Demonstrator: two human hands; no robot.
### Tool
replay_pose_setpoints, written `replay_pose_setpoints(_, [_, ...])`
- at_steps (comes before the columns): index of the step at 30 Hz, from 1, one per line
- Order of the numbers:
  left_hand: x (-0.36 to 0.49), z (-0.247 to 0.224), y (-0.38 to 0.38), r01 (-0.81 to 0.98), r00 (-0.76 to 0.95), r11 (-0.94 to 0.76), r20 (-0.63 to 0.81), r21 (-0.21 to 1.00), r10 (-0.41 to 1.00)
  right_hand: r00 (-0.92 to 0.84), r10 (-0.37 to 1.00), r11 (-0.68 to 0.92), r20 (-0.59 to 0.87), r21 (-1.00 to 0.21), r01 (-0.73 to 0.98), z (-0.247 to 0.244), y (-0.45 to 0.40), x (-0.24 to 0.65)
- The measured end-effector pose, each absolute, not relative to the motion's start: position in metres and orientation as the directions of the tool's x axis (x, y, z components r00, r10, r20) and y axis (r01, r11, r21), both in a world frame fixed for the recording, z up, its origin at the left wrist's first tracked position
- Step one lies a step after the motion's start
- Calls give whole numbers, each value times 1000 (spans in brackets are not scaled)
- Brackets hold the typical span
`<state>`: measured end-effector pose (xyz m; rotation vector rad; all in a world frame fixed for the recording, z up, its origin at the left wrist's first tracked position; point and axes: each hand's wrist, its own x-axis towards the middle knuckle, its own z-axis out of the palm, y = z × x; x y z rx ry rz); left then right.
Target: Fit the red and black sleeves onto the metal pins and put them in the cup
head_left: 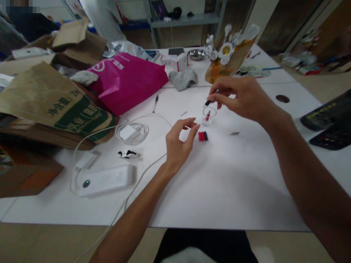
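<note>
My right hand [233, 96] pinches a small black piece with a metal end [208, 103] between thumb and fingertips. Just below it stands a small clear cup [207, 121], with a red piece [208, 115] upright inside. To the cup's left, my left hand [179, 140] hovers with thumb and forefinger curved apart and nothing between them. Close to its thumb lies a short row of red and black pieces [203, 136] with thin metal ends. Several tiny metal parts [235, 133] rest on the table right of that row.
On the left are a white power bank [106, 179], a coiled cable [142, 132], a brown paper bag [55, 98] and a magenta bag [126, 82]. A pen [155, 103] and grey cloth [183, 79] lie farther back. A dark bottle [326, 111] and phone [331, 137] are at right.
</note>
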<state>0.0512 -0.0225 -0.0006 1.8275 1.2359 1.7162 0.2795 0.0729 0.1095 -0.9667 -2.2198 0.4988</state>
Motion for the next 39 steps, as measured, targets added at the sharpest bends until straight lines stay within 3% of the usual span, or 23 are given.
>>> replay_pose_setpoints(7, [60,-1,-30,382,-24,-582,638,717,770,-504,760,649,411,-426,631,95,86,301])
replay_pose_setpoints(18, [63,-6,-31,413,39,-597,641,688,767,-579,750,660,322,-433,614,73,107,298])
replay_pose_setpoints(23, [61,-6,-30,415,51,-600,641,684,766,-634,722,689,277,-362,627,60,117,296])
replay_pose_setpoints(39, [62,-9,-30,408,100,-624,647,667,756,-626,718,695,305,-352,627,38,125,280])
